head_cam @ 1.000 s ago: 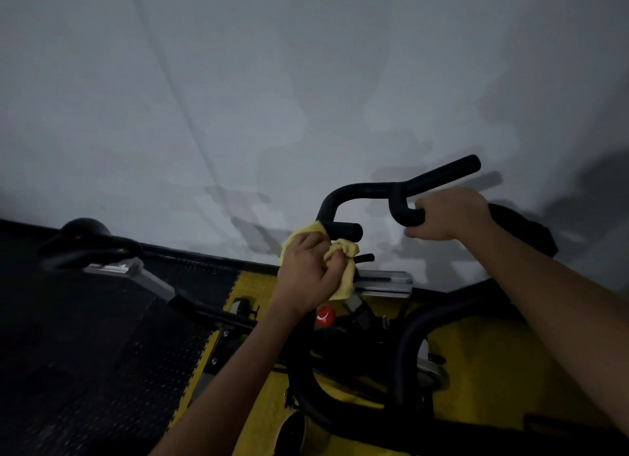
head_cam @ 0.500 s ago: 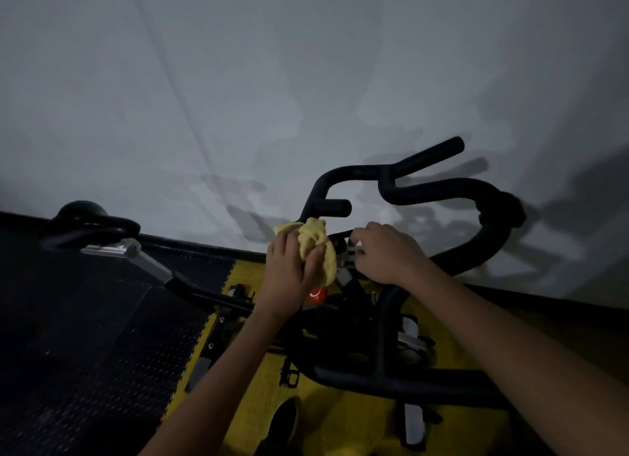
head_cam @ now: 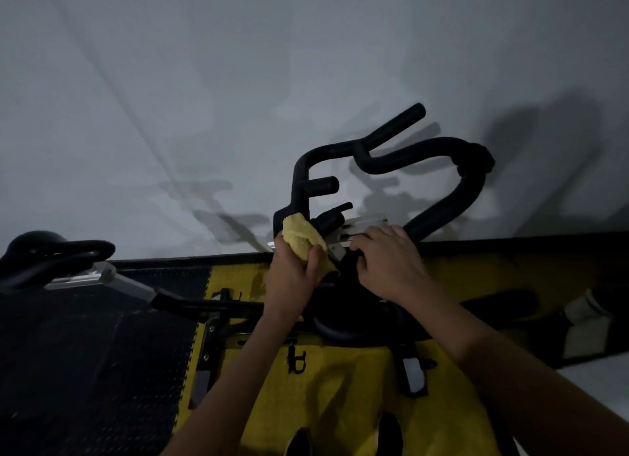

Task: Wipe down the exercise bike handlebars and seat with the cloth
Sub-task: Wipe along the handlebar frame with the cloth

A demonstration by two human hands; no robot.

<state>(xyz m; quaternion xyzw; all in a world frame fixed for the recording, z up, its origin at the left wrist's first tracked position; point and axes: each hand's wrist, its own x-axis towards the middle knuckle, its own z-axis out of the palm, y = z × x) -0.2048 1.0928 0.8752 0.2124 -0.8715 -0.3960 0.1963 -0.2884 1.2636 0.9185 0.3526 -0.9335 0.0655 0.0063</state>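
**A:** What's my left hand doing from where you sit?

**B:** It's curled round the yellow cloth, thumb across the front, the bunched fabric pushed against the lower left end of the black handlebars, right where the bar drops to its mount.

**A:** I read it the same way. My right hand sits just beside it, fingers bent and loosely spread over the silver bracket under the bars. I can't tell whether they actually grip anything; it's too dim.

**B:** And farther out?

**A:** The handlebars loop up and right against the pale wall, throwing shadows on it. The seat is far left, well apart from both hands, black, on a silver slider. Below my arms the dark bike frame crosses a yellow floor mat, with black studded matting on the left.
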